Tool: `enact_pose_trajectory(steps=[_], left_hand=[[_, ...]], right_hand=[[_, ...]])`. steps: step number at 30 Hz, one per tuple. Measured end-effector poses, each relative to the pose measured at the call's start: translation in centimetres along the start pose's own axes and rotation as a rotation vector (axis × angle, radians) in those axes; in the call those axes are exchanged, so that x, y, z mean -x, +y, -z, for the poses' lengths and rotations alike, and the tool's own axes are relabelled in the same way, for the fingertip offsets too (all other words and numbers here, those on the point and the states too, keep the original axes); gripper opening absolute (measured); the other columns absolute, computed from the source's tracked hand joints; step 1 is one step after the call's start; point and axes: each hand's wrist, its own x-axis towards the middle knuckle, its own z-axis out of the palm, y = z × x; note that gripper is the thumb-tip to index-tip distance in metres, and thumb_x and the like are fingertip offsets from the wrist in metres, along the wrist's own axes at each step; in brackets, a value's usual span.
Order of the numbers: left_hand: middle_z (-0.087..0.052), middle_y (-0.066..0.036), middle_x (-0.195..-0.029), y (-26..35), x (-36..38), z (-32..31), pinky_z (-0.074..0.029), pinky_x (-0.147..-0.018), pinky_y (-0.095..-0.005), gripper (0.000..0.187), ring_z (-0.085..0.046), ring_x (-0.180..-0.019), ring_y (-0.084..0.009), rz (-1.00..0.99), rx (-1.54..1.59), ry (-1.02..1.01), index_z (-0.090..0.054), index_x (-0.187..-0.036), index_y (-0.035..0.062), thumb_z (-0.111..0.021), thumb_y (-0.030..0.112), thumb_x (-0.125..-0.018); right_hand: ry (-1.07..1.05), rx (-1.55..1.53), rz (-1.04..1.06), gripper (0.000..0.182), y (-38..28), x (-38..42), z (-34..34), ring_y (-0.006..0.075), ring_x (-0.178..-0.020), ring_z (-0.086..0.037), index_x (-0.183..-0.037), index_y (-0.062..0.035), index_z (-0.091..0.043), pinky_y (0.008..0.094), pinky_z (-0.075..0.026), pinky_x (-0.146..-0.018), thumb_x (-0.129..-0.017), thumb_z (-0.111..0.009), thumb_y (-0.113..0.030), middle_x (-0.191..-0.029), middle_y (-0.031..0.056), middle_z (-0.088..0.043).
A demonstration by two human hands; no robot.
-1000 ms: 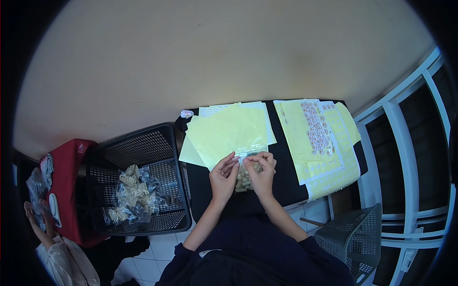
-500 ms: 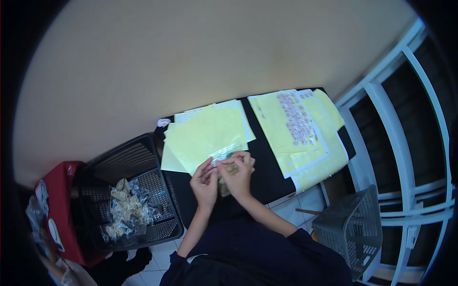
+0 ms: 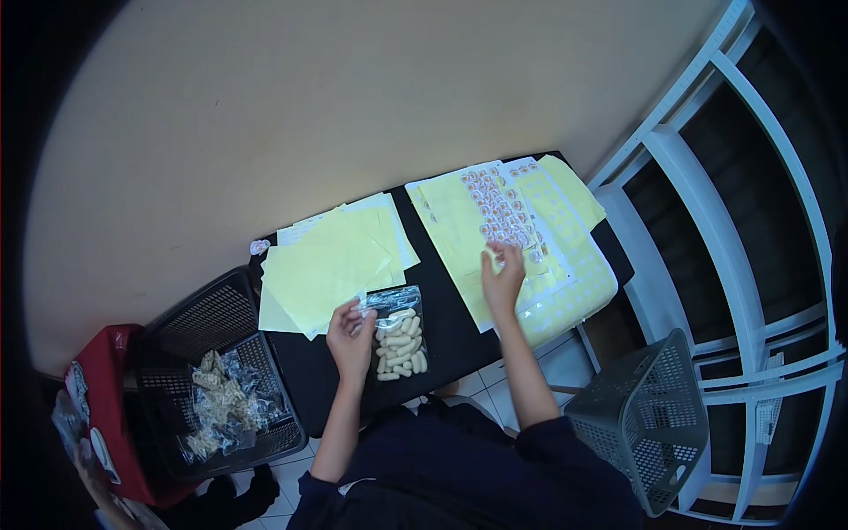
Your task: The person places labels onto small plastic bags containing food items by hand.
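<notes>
A clear plastic bag [image 3: 402, 343] of pale, finger-shaped pieces lies flat on the black table. My left hand [image 3: 352, 343] has its fingers closed on the bag's upper left corner. Over to the right, my right hand [image 3: 503, 278] is at the lower end of a sheet of round stickers [image 3: 495, 203], thumb and fingertips drawn together. Whether a sticker is between those fingertips is too small to make out. Yellow sheets [image 3: 322, 278] are spread just beyond the bag and my left hand.
A black basket [image 3: 283, 375] left of the table holds several bagged items. Further left are a red container [image 3: 102, 353] and part of another person's arm [image 3: 97, 495]. A grey basket [image 3: 649, 424] stands at right, near a white-framed rack [image 3: 698, 185].
My hands, together at the bag's top before, are now apart. My right hand has moved right to the sticker sheet. The bag now lies in plain view, and the camera view has shifted.
</notes>
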Motion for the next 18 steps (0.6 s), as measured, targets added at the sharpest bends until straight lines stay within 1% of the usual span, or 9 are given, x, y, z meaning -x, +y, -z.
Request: enact_pose_trajectory(steps=[1,2,4,6,8,10,14,16,18], left_hand=[[-0.055,-0.016,-0.096,0.2,-0.4,-0.6,-0.048,-0.07,-0.0309,0.047,-0.056,-0.083,-0.0204,-0.013,-0.214,-0.071,-0.044,-0.11,-0.0095,-0.067,0.005,-0.071],[-0.055,-0.016,-0.096,0.5,-0.5,-1.4,-0.048,-0.07,-0.0309,0.047,-0.056,-0.083,-0.0204,-0.016,-0.215,-0.064,-0.044,-0.11,-0.0095,-0.067,0.005,-0.071],[-0.049,-0.019,-0.108,1.5,-0.4,-3.8,-0.039,-0.087,-0.0409,0.063,-0.046,-0.103,-0.0311,-0.589,-0.821,0.048,-0.039,-0.118,-0.0058,-0.07,0.014,-0.068],[-0.044,-0.021,-0.113,3.1,-0.3,-7.2,-0.03,-0.094,-0.0427,0.066,-0.04,-0.108,-0.0358,-0.641,-0.711,-0.192,-0.039,-0.119,-0.0029,-0.07,0.021,-0.067],[-0.044,-0.018,-0.114,3.0,-1.0,-11.7,-0.033,-0.09,-0.0424,0.065,-0.041,-0.107,-0.0335,-0.624,-0.656,-0.486,-0.04,-0.116,-0.0029,-0.069,0.028,-0.066],[-0.044,-0.016,-0.116,1.1,-1.8,-16.4,-0.033,-0.09,-0.0398,0.062,-0.041,-0.108,-0.0301,-0.662,-0.645,-0.665,-0.042,-0.117,-0.0002,-0.065,0.032,-0.07],[-0.045,-0.014,-0.116,-1.1,-2.5,-20.9,-0.034,-0.087,-0.0374,0.064,-0.041,-0.107,-0.0262,-0.589,-0.871,-0.699,-0.042,-0.117,-0.001,-0.06,0.04,-0.072],[-0.044,-0.014,-0.117,-2.0,-2.4,-21.2,-0.033,-0.085,-0.035,0.066,-0.041,-0.107,-0.0243,-0.693,-0.957,-0.552,-0.044,-0.116,-0.0037,-0.058,0.044,-0.072],[-0.044,-0.014,-0.118,-2.4,-2.4,-21.5,-0.032,-0.085,-0.0348,0.067,-0.04,-0.107,-0.024,-0.698,-0.974,-0.538,-0.044,-0.115,-0.005,-0.058,0.045,-0.072]], right_hand=[[-0.029,0.117,0.111,0.014,1.8,-2.0,0.4,0.0273,-0.079,-0.051,-0.083,-0.0046,-0.059,0.0343,-0.042,-0.071,-0.07,-0.059,-0.003,-0.084,0.011,-0.052],[-0.056,0.233,0.222,0.014,3.1,-3.7,0.8,0.0283,-0.081,-0.053,-0.084,-0.0045,-0.06,0.035,-0.043,-0.071,-0.07,-0.057,-0.002,-0.084,0.0118,-0.054],[-0.152,0.247,0.206,0.011,4.6,-6.3,1.3,0.0288,-0.079,-0.054,-0.081,-0.0045,-0.061,0.0362,-0.044,-0.069,-0.071,-0.057,-0.005,-0.082,0.012,-0.056],[-0.255,0.264,0.191,0.01,5.8,-8.0,0.9,0.0294,-0.078,-0.056,-0.078,-0.0045,-0.063,0.0373,-0.045,-0.068,-0.071,-0.057,-0.007,-0.08,0.0122,-0.058],[-0.431,0.407,0.165,0.012,7.0,-9.2,0.4,0.0288,-0.07,-0.059,-0.072,-0.0061,-0.065,0.0386,-0.047,-0.065,-0.07,-0.059,-0.017,-0.075,0.0118,-0.061],[-0.502,0.436,0.123,0.016,6.8,-9.9,-0.2,0.0278,-0.069,-0.06,-0.072,-0.0057,-0.064,0.037,-0.048,-0.064,-0.069,-0.062,-0.021,-0.074,0.0115,-0.062],[-0.651,0.539,0.015,0.025,6.0,-11.2,-1.1,0.0255,-0.071,-0.062,-0.07,-0.0066,-0.064,0.0349,-0.049,-0.065,-0.064,-0.066,-0.03,-0.073,0.0105,-0.064],[-0.689,0.499,-0.009,0.025,6.3,-12.0,-1.6,0.0256,-0.071,-0.062,-0.071,-0.007,-0.065,0.0357,-0.049,-0.066,-0.062,-0.067,-0.031,-0.074,0.0102,-0.064],[-0.789,0.598,-0.066,0.025,6.5,-12.6,-2.2,0.0254,-0.072,-0.062,-0.072,-0.0076,-0.065,0.0359,-0.049,-0.067,-0.061,-0.065,-0.03,-0.076,0.0105,-0.064]])
